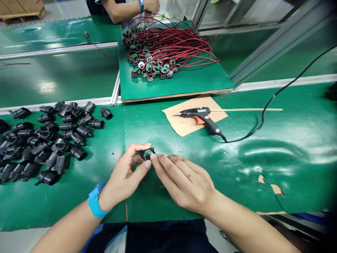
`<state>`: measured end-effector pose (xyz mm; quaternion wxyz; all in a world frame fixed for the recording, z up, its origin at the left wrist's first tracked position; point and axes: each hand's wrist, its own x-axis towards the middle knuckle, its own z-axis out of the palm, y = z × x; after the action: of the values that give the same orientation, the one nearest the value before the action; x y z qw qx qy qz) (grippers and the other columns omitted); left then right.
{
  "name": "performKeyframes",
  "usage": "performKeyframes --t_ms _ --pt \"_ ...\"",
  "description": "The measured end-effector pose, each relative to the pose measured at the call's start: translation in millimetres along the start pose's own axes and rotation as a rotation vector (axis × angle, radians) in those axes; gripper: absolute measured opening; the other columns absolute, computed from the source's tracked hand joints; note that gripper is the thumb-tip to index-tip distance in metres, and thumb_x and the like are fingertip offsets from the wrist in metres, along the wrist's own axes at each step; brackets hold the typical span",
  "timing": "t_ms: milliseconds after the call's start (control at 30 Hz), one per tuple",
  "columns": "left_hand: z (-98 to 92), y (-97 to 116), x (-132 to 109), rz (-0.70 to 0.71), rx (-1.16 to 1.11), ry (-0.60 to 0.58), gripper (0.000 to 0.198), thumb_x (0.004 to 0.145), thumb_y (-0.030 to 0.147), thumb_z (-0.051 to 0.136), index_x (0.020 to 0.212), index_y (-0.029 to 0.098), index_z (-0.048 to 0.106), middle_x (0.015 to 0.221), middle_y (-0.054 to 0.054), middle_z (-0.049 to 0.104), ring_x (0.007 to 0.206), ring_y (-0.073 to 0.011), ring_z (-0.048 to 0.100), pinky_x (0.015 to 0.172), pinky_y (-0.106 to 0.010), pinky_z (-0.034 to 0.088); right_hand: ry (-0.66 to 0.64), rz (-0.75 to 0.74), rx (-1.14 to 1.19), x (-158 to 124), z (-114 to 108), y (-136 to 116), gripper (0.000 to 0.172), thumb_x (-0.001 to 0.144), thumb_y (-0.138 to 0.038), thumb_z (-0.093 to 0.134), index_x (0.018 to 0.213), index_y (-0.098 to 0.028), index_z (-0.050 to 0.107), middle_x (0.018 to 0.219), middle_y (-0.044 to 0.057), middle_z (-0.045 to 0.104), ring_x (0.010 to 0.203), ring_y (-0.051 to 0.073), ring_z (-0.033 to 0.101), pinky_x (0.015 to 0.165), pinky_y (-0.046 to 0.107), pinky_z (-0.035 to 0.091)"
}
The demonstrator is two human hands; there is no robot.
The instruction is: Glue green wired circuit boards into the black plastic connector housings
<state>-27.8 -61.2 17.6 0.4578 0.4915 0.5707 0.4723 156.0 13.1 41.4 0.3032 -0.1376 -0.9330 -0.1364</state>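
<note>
Between the thumb and fingers of my left hand (127,174) is a small round black plastic housing (144,155), its open end facing up. A green circuit board (149,152) with a dark centre shows inside that end. My right hand (185,179) closes in from the right with its fingers together, the fingertips touching the housing's right edge. Whether anything small sits under those fingertips is hidden. A blue wrist strap (97,200) is around my left wrist.
Many black plastic housings (60,144) lie heaped at left. A glue gun (201,116) with a black cord (265,109) rests on cardboard (181,128). Behind, a raised green board (179,88) carries motors with red wires (181,42). Another person's arm (123,10) reaches in there.
</note>
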Motion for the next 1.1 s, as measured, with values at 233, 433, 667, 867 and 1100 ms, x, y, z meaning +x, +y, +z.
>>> performKeyframes --t_ms 233,433,667,867,1100 --pt "2.4 -5.0 4.9 -0.034 -0.189 0.076 0.016 0.095 0.019 0.063 0.11 0.023 0.058 0.129 -0.008 0.068 0.113 -0.0169 0.068 0.091 -0.029 0.057 0.007 0.352 0.5 -4.5 13.9 5.5 0.02 0.098 -0.014 0.063 0.116 -0.015 0.071 0.097 0.007 0.079 0.079 0.016 0.074 0.074 0.027 0.062" --pt "-2.9 -1.1 7.7 -0.041 -0.071 0.126 0.024 0.093 0.016 0.061 0.116 0.024 0.063 0.123 -0.004 0.069 0.098 -0.0144 0.069 0.084 -0.027 0.055 -0.401 0.781 1.238 -0.5 9.9 14.3 0.018 0.104 -0.03 0.056 0.095 -0.02 0.067 0.073 -0.004 0.071 0.056 0.007 0.067 0.053 0.017 0.053" --pt "0.5 3.1 8.5 -0.005 0.077 0.139 0.029 0.087 0.009 0.06 0.109 0.022 0.073 0.119 -0.005 0.074 0.109 -0.0203 0.07 0.095 -0.034 0.054 -0.123 0.538 0.875 2.3 12.9 -4.1 0.005 0.099 -0.017 0.061 0.097 -0.015 0.065 0.08 0.001 0.073 0.062 0.009 0.064 0.059 0.022 0.05" --pt "1.5 6.7 6.8 -0.068 0.034 0.132 0.031 0.087 0.011 0.06 0.114 0.021 0.072 0.113 -0.005 0.075 0.101 -0.0179 0.07 0.088 -0.03 0.056 -0.071 0.412 0.602 0.9 7.8 4.3 0.004 0.095 -0.014 0.069 0.095 -0.017 0.068 0.081 0.001 0.076 0.065 0.013 0.062 0.067 0.031 0.049" --pt "5.4 8.8 5.1 -0.218 -0.279 0.033 0.052 0.091 0.018 0.063 0.141 0.019 0.046 0.121 -0.01 0.072 0.099 -0.0163 0.071 0.082 -0.026 0.057 -0.108 0.251 0.153 2.8 0.0 -4.7 0.035 0.096 -0.028 0.07 0.127 -0.015 0.068 0.102 0.005 0.079 0.071 0.017 0.066 0.06 0.034 0.048"
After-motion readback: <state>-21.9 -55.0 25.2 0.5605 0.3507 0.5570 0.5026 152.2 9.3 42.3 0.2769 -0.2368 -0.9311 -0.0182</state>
